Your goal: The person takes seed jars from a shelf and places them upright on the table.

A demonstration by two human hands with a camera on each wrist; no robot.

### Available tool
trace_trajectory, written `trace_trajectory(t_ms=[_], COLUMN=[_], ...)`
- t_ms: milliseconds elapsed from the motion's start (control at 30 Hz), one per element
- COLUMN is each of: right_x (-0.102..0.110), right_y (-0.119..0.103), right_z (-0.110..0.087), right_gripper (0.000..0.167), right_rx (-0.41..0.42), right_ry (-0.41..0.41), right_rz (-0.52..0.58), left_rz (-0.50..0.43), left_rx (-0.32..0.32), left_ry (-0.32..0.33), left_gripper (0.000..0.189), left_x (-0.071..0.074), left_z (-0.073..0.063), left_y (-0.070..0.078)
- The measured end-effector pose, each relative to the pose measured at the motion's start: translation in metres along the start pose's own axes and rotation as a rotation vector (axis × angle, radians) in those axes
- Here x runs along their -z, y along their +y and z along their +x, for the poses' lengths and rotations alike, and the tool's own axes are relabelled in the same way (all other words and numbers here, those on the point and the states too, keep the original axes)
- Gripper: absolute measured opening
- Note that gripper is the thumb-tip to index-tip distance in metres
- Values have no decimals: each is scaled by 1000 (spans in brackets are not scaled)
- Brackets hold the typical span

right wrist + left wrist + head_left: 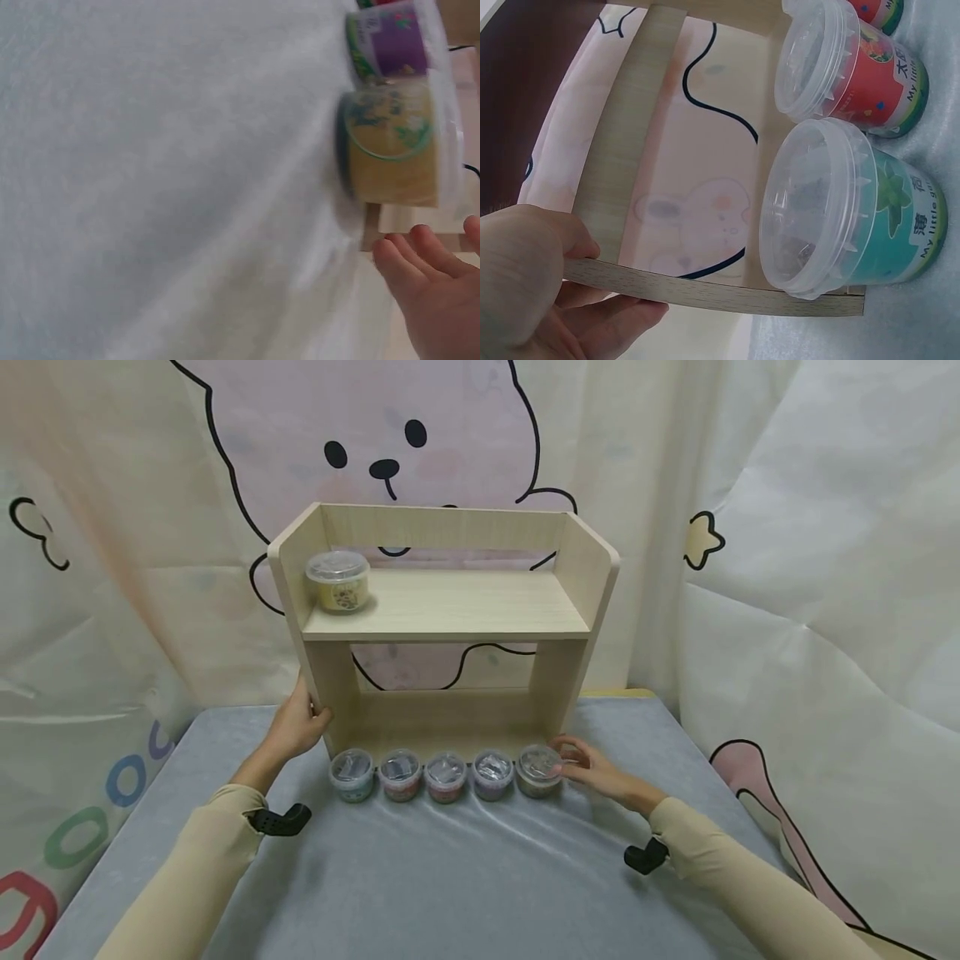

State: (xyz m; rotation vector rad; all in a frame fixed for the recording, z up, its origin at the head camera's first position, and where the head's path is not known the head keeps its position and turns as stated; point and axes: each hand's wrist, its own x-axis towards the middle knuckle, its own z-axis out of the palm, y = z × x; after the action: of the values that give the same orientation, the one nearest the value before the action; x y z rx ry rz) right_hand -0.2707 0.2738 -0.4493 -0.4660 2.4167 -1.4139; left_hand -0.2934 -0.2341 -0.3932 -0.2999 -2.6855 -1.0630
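My left hand (pixel 298 720) grips the left side panel of a pale wooden shelf (pixel 450 637), thumb on the inner face and fingers outside. In the left wrist view, a teal-labelled tub (pixel 891 214) and a red-labelled tub (pixel 874 79) with clear lids stand near that hand (pixel 577 292). My right hand (pixel 592 770) is at the right end of the row, beside a tan-labelled tub (pixel 538 772). The right wrist view shows its fingers (pixel 431 259) extended and slightly bent, with a small gap to the tan tub (pixel 394 146).
Several lidded tubs stand in a row along the shelf's front foot, among them a purple one (pixel 390 43). A yellow tub (pixel 339 582) sits on the upper board at the left. Grey-blue cloth (pixel 450 893) covers the table, with a printed curtain (pixel 630 460) behind.
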Motion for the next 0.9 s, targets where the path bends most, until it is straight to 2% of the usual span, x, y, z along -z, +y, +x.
trace_trajectory(t_ms=[233,400,567,667,900], right_x=[12,15,15,13,4], right_y=[-12,-27,-47,-61,-94], right_z=[-5,-9,-11,-10,-8], right_gripper=[60,56,52,50,48], right_rx=[80,131,206,243,248], right_ry=[45,87,111,103,52], right_rz=[-8,-26,7,13,-12], left_rz=[-6,-1,-4,-7,1], left_rx=[4,0,7,12,15], left_ry=[-4,-6,-17,-19,-22], left_gripper=[81,80,80,82,82], left_x=[1,1,1,0,0], left_z=[-1,-2,0,0,0], left_y=[-1,-1,0,0,-1])
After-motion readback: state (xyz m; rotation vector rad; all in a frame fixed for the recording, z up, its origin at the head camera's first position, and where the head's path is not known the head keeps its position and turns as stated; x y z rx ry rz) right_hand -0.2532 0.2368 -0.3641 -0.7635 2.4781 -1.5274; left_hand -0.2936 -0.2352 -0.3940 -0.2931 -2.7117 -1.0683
